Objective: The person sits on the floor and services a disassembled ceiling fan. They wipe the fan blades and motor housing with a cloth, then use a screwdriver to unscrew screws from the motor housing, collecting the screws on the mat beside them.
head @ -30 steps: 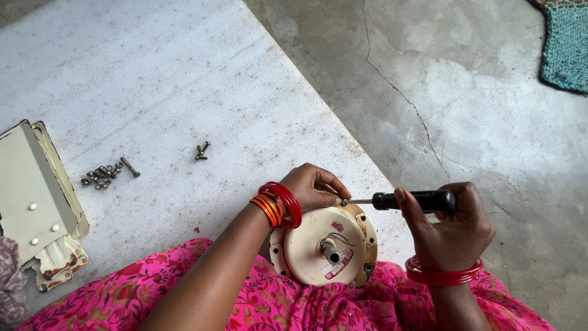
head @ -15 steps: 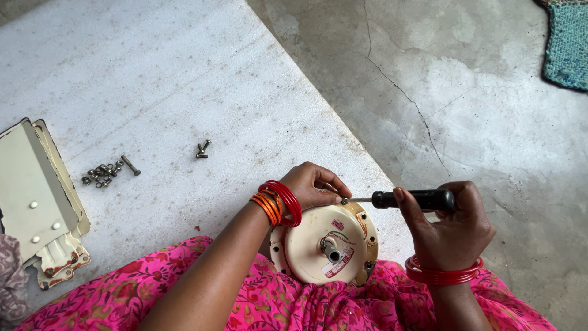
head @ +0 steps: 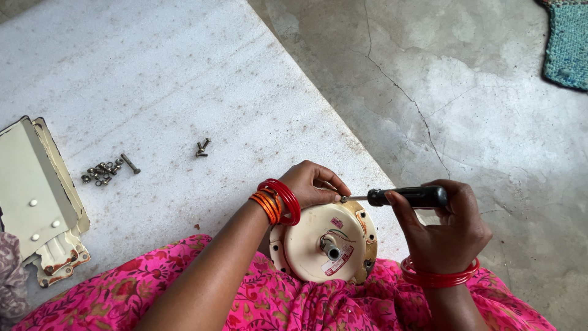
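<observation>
Screwdriver [head: 407, 197] tip hidden by left hand [head: 312, 184], motor [head: 324, 242]

Grey concrete floor [head: 490, 110], mottled, with a thin crack running 12 to 4 o'clock. Pale speckled slab [head: 153, 73] covers the 9–12 o'clock area. Blue-green woven mat [head: 569, 43] at 2 o'clock. Soft daylight.

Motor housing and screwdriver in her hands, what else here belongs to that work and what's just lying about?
In use:
left hand steadying the round motor housing
right hand holding the screwdriver, tip at the housing's rim
pile of screws and two loose screws, likely from it

Lying about:
cream metal plates
blue mat
</observation>
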